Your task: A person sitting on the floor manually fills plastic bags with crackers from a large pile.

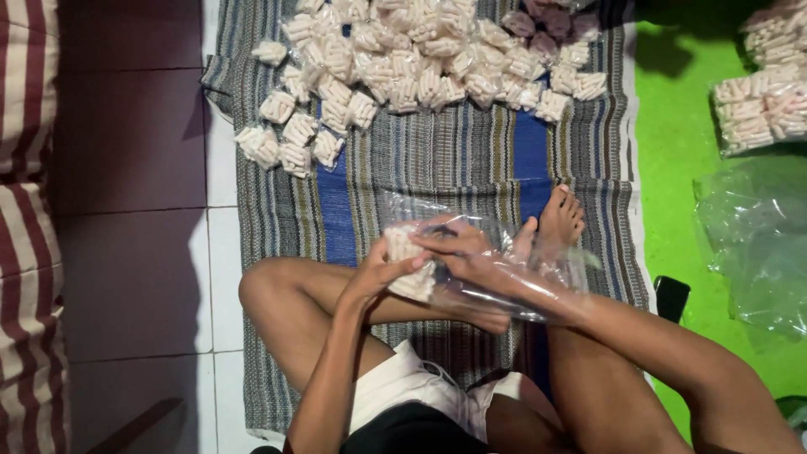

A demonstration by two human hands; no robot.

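Over the striped woven mat [437, 168], I see my left hand [378, 273] clasping a packet of pale sticks [408, 265]; my right hand [466, 252] pinches the crinkly clear bag [521, 277] around it.

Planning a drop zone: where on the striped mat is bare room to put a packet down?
Bare: the striped mat band between the packet pile and the foot, plus the blue stripe left of the held bag. Crowded: the mat's top edge under the pile, and the lap, where the left hand and right hand grip the bag.

Two hands, one clear bag [504, 277], dozens of small snack packets [403, 67], one striped mat [471, 160]
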